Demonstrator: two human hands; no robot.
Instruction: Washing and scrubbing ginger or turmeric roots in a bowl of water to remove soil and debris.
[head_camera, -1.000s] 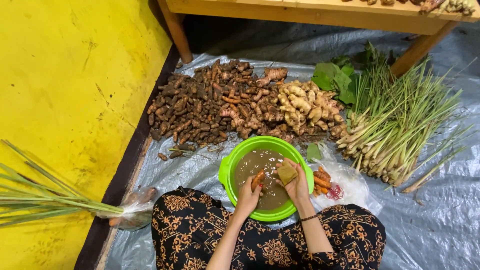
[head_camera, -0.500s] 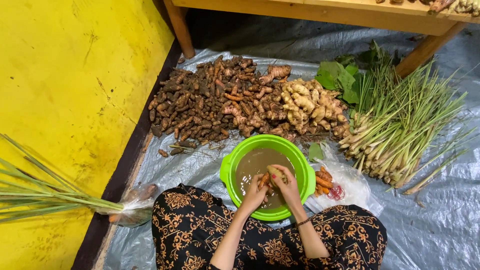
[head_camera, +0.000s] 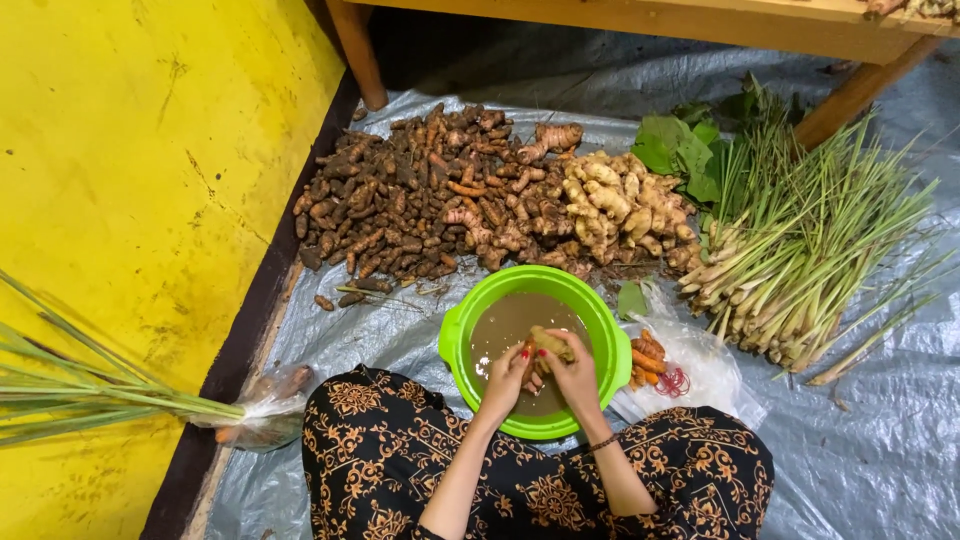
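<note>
A: What is seen far to the left of the fingers?

B: A yellow wall is seen there, and long green stalks are laid across it, their ends wrapped in a clear bag.

A: And beyond the fingers?

B: A pile of dark brown roots is spread on the grey plastic sheet, with a heap of pale ginger just beside it to the right.

A: How are the fingers placed?

B: The left hand and the right hand are held together over a green basin filled with muddy water. A yellowish root is gripped between them; the fingers of both hands are curled around it. The root is held just above the water, near the middle of the basin. Red nails are seen on the left hand, and a dark band is worn on the right wrist.

A: What lies right of the fingers?

B: Orange roots are laid on a clear bag close by. Farther right, a bundle of lemongrass is spread out, with green leaves behind it. A wooden bench is seen along the top edge.
</note>
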